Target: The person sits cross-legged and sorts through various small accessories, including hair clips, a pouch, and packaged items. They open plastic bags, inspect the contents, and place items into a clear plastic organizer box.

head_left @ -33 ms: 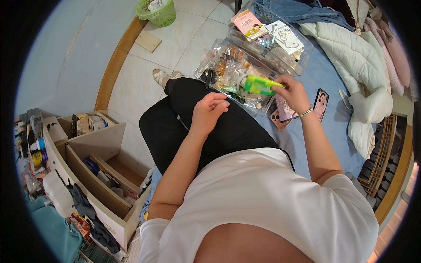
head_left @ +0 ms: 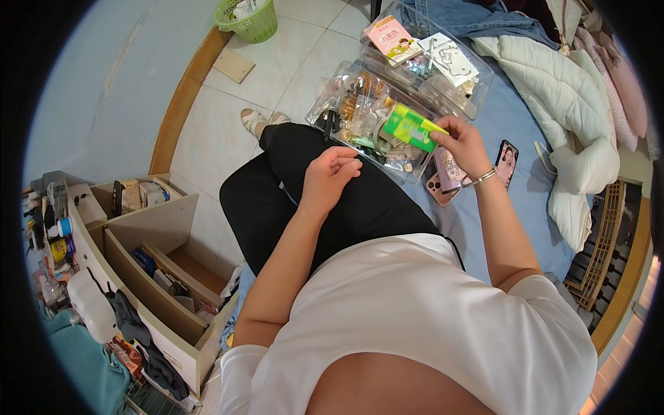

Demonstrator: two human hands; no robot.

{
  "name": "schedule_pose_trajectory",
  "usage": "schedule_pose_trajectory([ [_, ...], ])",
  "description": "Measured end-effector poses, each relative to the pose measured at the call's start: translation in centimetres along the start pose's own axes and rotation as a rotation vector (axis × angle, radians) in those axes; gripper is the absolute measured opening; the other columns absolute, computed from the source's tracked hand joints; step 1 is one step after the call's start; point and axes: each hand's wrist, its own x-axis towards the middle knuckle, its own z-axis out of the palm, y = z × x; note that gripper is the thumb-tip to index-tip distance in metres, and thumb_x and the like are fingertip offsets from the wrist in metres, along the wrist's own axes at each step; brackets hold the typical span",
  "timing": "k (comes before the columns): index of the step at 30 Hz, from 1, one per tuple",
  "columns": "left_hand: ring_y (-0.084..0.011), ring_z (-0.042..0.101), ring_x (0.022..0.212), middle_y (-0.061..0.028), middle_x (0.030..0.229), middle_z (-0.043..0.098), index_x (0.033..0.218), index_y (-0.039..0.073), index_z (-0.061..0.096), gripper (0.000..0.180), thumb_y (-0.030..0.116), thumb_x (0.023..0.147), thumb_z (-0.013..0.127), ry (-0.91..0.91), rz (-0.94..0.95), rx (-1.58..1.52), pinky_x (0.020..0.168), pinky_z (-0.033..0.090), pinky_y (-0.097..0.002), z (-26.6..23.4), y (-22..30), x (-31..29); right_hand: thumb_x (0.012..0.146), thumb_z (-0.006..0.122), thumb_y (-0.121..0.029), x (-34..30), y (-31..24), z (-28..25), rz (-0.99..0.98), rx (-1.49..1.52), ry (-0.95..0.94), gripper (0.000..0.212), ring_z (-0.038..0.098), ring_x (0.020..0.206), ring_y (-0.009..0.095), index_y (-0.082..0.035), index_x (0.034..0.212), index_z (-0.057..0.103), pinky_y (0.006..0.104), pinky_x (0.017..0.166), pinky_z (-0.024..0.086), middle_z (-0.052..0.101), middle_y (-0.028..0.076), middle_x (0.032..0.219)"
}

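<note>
right hand (head_left: 465,144): fingers pinched on a small bright-green rectangular packet (head_left: 409,127), held over the clear plastic organiser box (head_left: 332,90) of small items | left hand (head_left: 328,177): loosely curled, empty, on black-trousered thigh | advice: keep grip light, steady box with free hand.

Green-yellow packet (head_left: 409,127) over the clear box (head_left: 325,104); pink booklet-like pack (head_left: 391,38) beyond.

Clear box (head_left: 325,104) crammed; phones (head_left: 449,176) flank right.
</note>
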Motion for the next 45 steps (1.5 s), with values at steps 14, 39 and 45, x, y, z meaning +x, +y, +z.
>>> schedule_pose_trajectory([
  [14, -0.0085, 0.061, 0.083, -0.0020, 0.097, 0.066, 0.110, 0.003, 0.059, 0.025, 0.014, 0.088, 0.063, 0.011, -0.054, -0.257, 0.069, 0.047, -0.0221, 0.6, 2.0, -0.5, 0.088, 0.066, -0.018, -2.2, -4.0, 7.9, 0.313, 0.452, -0.255, 0.015, 0.060, 0.069, 0.006, -0.006, 0.095, 0.061, 0.0201, 0.057, 0.048, 0.064, -0.001, 0.081],
  [39, -0.0138, 0.063, 0.090, -0.0042, 0.101, 0.064, 0.115, 0.005, 0.056, 0.025, 0.013, 0.091, 0.054, 0.207, -0.117, -0.548, 0.079, 0.053, -0.0315, -3.4, 1.8, -0.7, 0.082, 0.068, -0.007, 3.9, -2.3, 3.9, -0.020, 0.118, 0.123, 0.015, 0.060, 0.065, 0.011, -0.007, 0.085, 0.054, 0.0257, 0.057, 0.048, 0.059, 0.000, 0.073],
  [45, -0.0134, 0.064, 0.089, -0.0048, 0.104, 0.064, 0.116, 0.005, 0.055, 0.026, 0.013, 0.091, 0.054, 0.117, -0.132, -0.445, 0.077, 0.054, -0.0309, -2.7, 1.6, -0.2, 0.088, 0.063, -0.011, 3.3, -2.3, 3.3, 0.286, 0.635, 0.040, 0.012, 0.060, 0.062, 0.011, -0.008, 0.086, 0.051, 0.0218, 0.051, 0.049, 0.060, 0.002, 0.073],
])
